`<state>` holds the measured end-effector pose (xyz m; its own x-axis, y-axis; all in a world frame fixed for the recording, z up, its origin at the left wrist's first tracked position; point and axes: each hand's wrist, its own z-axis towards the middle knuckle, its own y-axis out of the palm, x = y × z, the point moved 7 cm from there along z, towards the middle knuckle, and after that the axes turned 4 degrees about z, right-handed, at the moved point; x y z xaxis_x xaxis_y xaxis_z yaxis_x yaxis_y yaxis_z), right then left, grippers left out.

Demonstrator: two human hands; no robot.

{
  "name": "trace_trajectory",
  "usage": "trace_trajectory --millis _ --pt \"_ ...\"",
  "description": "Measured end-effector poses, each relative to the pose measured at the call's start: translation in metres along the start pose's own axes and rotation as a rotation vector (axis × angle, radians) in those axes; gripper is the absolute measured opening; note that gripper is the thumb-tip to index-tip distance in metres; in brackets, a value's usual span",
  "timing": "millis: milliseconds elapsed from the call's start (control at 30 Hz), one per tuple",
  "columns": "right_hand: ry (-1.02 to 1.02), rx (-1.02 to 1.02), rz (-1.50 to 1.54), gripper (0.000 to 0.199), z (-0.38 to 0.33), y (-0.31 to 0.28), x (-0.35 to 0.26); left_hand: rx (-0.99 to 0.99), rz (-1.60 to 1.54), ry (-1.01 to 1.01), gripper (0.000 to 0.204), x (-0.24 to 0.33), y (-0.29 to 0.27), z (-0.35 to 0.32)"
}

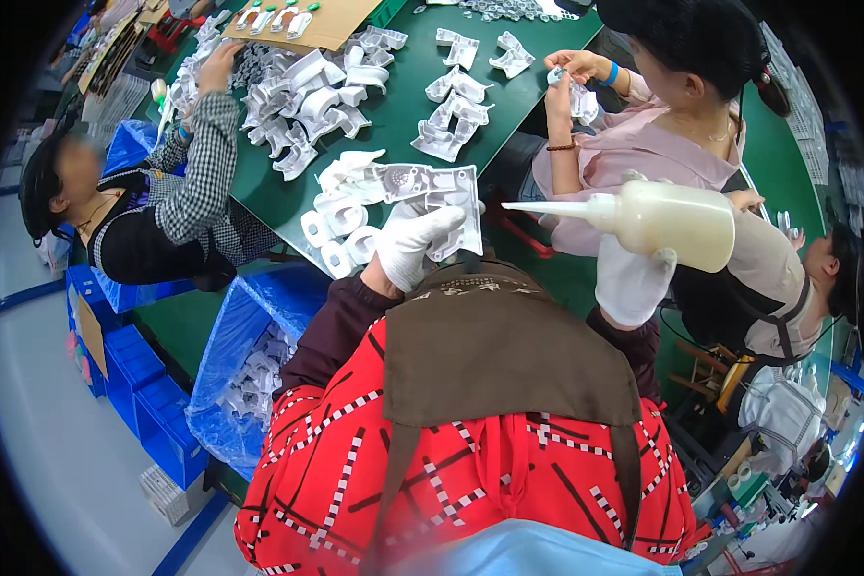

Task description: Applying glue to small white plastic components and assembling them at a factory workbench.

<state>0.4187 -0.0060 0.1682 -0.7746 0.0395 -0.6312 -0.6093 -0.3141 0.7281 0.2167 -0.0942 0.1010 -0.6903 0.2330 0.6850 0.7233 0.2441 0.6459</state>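
My left hand (410, 248), in a white glove, is closed around a white plastic housing half (456, 187) and tilts its hollow, ribbed inside up. In my right hand (634, 280), also white-gloved, is a squeeze bottle (686, 228) of cloudy pale liquid. The bottle lies level, its long thin nozzle (547, 207) pointing left at the housing half, with a small gap between tip and part. Beside my left hand, more white plastic parts (341, 206) with round openings cluster at the table's near edge. My glove hides the housing's lower left part.
On the green table (408, 106) lie a big heap of white housings (307, 101) and a row of them (451, 115). A blue-lined bin (254, 360) of white parts stands at my left. Co-workers sit at left (154, 202) and right (634, 144), handling parts.
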Motion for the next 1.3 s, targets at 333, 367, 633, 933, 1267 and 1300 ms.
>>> trace_trajectory --millis 333,367,633,933,1267,1300 --pt "-0.146 -0.127 -0.363 0.052 0.003 0.017 0.004 0.117 0.283 -0.011 0.022 0.004 0.005 -0.009" --pt "-0.13 -0.134 -0.371 0.052 0.002 0.018 0.005 0.101 0.267 0.029 0.022 0.006 0.007 -0.01" --pt "-0.146 -0.094 -0.368 0.054 -0.005 0.02 0.004 0.08 0.339 0.018 0.023 0.005 0.007 -0.012" --pt "-0.152 -0.052 -0.377 0.054 -0.008 0.019 0.004 0.036 0.304 0.016 0.026 0.006 0.011 -0.014" --pt "-0.16 -0.063 -0.409 0.055 -0.009 0.019 0.004 0.032 0.369 0.03 0.021 0.007 0.011 -0.016" --pt "-0.164 -0.067 -0.403 0.054 -0.009 0.019 0.005 0.032 0.368 0.031 0.021 0.006 0.011 -0.016"
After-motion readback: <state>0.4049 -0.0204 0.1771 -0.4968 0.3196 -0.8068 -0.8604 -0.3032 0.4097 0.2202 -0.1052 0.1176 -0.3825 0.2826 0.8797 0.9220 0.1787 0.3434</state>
